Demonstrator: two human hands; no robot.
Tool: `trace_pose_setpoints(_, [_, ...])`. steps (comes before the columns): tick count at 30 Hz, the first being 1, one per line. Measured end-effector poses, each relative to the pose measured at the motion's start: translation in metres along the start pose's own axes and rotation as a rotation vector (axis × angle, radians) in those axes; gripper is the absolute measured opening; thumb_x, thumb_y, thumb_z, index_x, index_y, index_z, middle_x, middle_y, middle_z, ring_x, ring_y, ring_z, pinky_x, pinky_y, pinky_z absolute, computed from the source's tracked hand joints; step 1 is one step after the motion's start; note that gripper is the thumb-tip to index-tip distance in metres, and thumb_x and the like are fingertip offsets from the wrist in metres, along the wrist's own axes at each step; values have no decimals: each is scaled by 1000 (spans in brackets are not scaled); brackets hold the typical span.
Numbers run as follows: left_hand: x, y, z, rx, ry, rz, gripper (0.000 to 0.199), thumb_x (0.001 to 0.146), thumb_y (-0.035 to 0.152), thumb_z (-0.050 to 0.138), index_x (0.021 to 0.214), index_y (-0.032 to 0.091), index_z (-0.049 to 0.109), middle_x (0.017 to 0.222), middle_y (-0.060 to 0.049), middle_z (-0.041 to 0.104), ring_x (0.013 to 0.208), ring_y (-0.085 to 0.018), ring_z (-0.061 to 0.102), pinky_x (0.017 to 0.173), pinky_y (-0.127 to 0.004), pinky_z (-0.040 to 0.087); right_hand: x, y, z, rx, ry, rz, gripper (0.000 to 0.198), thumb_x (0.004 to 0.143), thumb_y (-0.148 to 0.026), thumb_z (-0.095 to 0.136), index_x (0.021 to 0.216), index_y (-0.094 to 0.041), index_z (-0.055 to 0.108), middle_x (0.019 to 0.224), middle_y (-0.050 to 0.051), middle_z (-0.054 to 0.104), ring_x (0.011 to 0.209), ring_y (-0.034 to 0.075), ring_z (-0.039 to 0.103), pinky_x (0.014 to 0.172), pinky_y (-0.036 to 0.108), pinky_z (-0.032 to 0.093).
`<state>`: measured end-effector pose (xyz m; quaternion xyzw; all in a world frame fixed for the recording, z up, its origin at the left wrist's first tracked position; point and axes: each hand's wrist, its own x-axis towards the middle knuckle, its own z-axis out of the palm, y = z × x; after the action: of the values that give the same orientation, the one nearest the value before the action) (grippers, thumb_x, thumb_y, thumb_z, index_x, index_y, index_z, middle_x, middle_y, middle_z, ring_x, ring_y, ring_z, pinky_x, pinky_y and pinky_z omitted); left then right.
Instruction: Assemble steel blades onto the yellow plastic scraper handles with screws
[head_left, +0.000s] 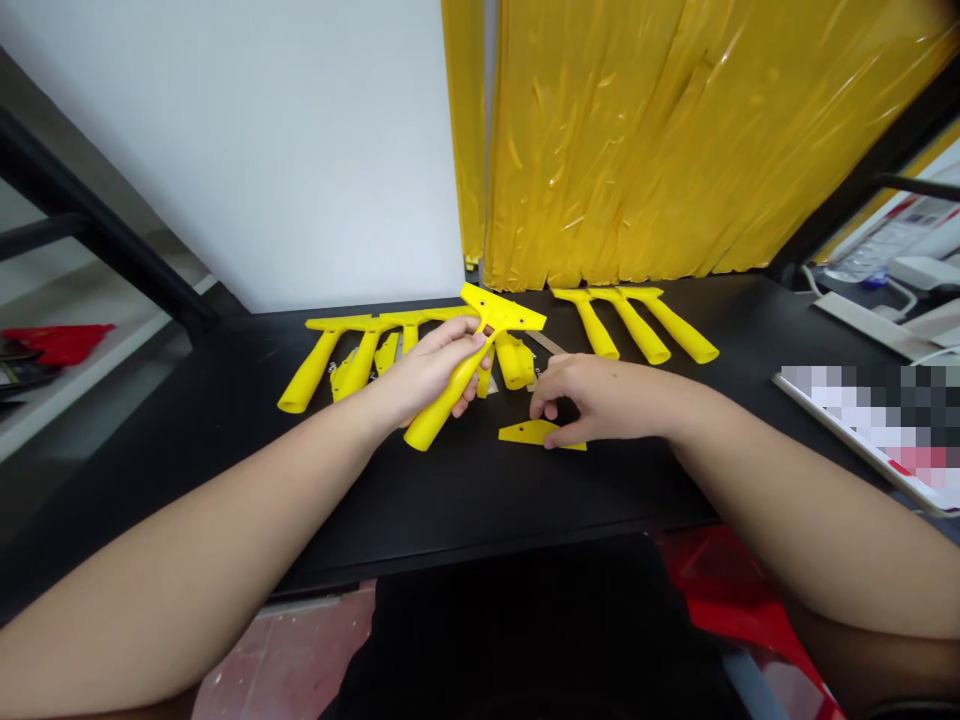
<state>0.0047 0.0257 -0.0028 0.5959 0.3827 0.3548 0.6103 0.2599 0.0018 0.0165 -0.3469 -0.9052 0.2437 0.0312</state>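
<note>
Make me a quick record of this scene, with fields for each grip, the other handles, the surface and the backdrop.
Left grip: closed around a yellow T-shaped handle, crosspiece pointing away
Right grip: partly open, thumb on a flat yellow plate
Right-side handles: three, side by side
Left-side handles: several, partly hidden by the left hand and arm
Surface: black
Backdrop: white panel left, glossy yellow sheeting right
</note>
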Motion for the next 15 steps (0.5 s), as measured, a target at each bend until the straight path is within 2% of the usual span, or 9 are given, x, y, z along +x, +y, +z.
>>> trace_pose_setpoints(5, [1, -1, -1, 3, -12, 6, 14, 106, 34, 58, 107, 23, 51, 93, -1, 63, 51, -9, 61, 37, -21, 48, 3, -6, 7, -16, -26, 6, 14, 87, -31, 83, 97, -23, 77, 90, 3, 72, 93, 23, 63, 82, 34, 46])
trace_pose_setpoints(10, [0, -3, -2, 40, -8, 23, 15, 106, 30, 60, 112, 22, 50, 94, 0, 60, 52, -8, 60, 36, -20, 48, -2, -1, 2, -7, 4, -55, 12, 91, -31, 80, 98, -21, 79, 89, 3, 73, 89, 21, 64, 82, 34, 47])
trace_pose_setpoints(12, [-1, -3, -2, 67, 11, 35, 19, 105, 27, 61, 118, 23, 48, 93, 1, 59, 49, -7, 58, 36, -20, 47, -2, 7, -1, -48, 120, -4, 13, 93, -30, 77, 102, -21, 81, 88, 4, 76, 86, 21, 65, 81, 34, 47])
trace_pose_setpoints(15, [-1, -1, -1, 66, 8, 44, 17, 108, 29, 56, 120, 25, 44, 91, 2, 60, 47, -7, 57, 34, -19, 43, 4, 23, -3, -258, 395, 183, 13, 95, -25, 71, 100, -21, 82, 92, 7, 80, 92, 26, 66, 86, 39, 47])
